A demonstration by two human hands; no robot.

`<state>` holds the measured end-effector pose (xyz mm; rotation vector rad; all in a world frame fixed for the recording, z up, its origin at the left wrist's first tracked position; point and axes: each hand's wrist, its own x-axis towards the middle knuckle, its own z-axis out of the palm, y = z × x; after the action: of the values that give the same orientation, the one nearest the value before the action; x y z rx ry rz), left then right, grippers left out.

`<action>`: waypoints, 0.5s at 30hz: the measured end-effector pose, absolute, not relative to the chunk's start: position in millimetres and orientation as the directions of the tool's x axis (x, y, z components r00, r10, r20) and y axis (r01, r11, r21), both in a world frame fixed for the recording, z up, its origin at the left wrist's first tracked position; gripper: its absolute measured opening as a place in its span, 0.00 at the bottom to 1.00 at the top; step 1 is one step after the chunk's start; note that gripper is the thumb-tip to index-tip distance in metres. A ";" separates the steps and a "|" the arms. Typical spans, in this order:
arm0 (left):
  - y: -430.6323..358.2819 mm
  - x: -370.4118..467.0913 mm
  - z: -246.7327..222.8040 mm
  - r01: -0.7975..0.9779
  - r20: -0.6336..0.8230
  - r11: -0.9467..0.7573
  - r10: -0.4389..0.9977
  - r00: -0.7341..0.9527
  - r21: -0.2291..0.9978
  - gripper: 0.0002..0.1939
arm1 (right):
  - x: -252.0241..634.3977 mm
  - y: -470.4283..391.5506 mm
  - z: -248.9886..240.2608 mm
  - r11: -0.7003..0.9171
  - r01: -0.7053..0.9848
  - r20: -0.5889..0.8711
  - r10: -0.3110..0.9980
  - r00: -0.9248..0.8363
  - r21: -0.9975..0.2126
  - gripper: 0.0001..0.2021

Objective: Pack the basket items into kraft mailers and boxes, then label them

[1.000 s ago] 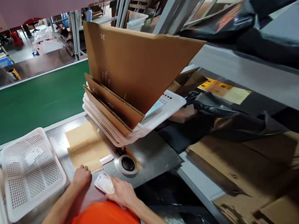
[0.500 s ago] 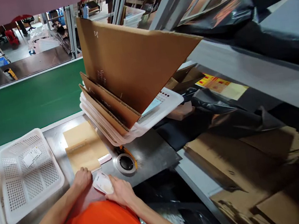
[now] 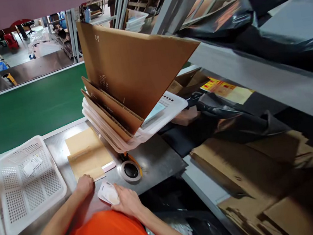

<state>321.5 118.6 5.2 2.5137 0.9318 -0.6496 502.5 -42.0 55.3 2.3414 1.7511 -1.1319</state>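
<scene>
My left hand (image 3: 85, 185) is closed at the near edge of a tan paper envelope (image 3: 88, 153) on the metal table; its fingers are curled, and what they hold, if anything, is hidden. In my right hand (image 3: 128, 201) is a small white packet (image 3: 108, 192) with print on it, gripped between thumb and fingers above the table's near edge. Right of the envelope sits a roll of tape (image 3: 130, 170) with a yellow-orange tool partly beneath it. A pinkish-white strip (image 3: 109, 166) lies by the envelope's right corner.
A white perforated basket (image 3: 32, 183) holding a label stands at the left, beside more baskets. Stacked white trays (image 3: 173, 109) carry upright cardboard sheets (image 3: 137, 65). Behind runs a green belt (image 3: 26, 109). Flat cardboard (image 3: 249, 166) and black plastic lie at the right.
The view has shifted slightly, so the trays and cardboard appear a little further left. Both hands keep nearly the same pose, the right one still with the white packet.
</scene>
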 end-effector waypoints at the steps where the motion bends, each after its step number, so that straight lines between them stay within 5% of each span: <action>1: 121.4 320.5 6.2 0.683 -0.539 -0.704 0.504 0.675 0.196 0.20 | 502.5 -42.0 55.0 -0.375 0.837 -0.539 0.834 0.116 -0.399 0.48; 15: 126.1 318.9 9.9 0.668 -0.521 -0.701 0.483 0.703 0.251 0.16 | 504.8 -43.0 49.1 -0.362 0.835 -0.533 0.840 0.100 -0.414 0.49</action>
<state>318.9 126.1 9.9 2.4865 0.8890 -0.5908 504.8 -43.0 49.1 2.3347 1.7781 -1.1396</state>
